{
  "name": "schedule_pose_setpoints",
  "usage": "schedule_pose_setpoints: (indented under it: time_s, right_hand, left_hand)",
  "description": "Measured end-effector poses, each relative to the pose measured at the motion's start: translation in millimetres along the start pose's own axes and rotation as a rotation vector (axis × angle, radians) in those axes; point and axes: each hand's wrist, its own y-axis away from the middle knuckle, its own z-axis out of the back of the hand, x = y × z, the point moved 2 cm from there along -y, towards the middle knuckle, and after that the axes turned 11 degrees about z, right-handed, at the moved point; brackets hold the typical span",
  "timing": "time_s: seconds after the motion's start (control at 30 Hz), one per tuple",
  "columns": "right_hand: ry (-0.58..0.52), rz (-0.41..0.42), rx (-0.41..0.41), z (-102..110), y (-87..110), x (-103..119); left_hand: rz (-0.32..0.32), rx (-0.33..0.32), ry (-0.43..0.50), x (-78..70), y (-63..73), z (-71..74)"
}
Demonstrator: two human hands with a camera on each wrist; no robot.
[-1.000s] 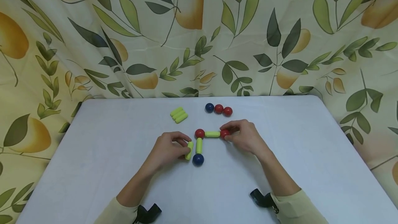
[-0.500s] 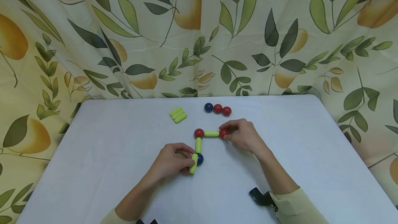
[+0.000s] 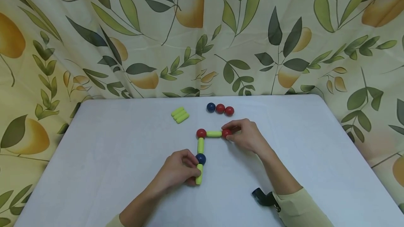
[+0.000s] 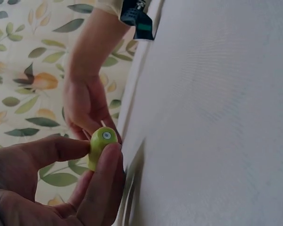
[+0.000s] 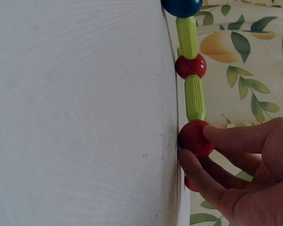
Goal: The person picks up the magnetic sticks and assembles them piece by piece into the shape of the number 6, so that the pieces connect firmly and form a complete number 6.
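Head view shows a person's two hands working over a white table point(image 3: 277, 122), with a leaf-and-fruit patterned cloth point(image 3: 202, 59) behind it. The left hand point(image 3: 178, 168) pinches a short green rod point(image 3: 199, 178) between thumb and curled fingers, the rod's upper end meeting the near side of a blue ball point(image 3: 200, 158) — whether the two are fully joined cannot be told. From that ball a second green rod point(image 3: 200, 145) runs away from the person to a red corner ball point(image 3: 201, 133), and there a third green rod point(image 3: 214, 133) turns off to the right. At its end sits another red ball point(image 5: 193, 139), which the right hand point(image 3: 246, 136) grips between thumb and fingertips, as the right wrist view shows up close. Left wrist view catches the pinched rod end-on, a small silvery disc point(image 4: 106, 135) set in its tip. Beyond this bent chain lies a cluster of green rods point(image 3: 180, 115) side by side; to the right of the cluster is a row of three balls point(image 3: 220, 108) — one blue, two red — touching or nearly so. A black wrist device point(image 3: 264, 197) shows beside the right sleeve point(image 3: 303, 206).
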Motion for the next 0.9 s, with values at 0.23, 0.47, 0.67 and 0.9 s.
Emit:
schedule_pose_setpoints:
  time_s: [0.23, 0.47, 0.67, 0.9]
  right_hand:
    - [0.003, -0.009, -0.005, -0.6, 0.6, 0.1]
    - [-0.006, -0.014, 0.0, -0.6, 0.4, 0.4]
    - [-0.001, -0.001, -0.003, -0.6, -0.1, 0.4]
    - [0.001, 0.0, -0.005, -0.3, 0.0, -0.1]
  left_hand:
    - [0.005, 0.007, -0.008, 1.8, 0.0, -3.0]
    - [0.002, 0.0, -0.012, 1.9, -0.2, -4.1]
    - [0.009, -0.011, -0.015, 2.0, -0.7, -5.0]
    - [0.006, -0.022, -0.008, 1.0, -0.3, -6.8]
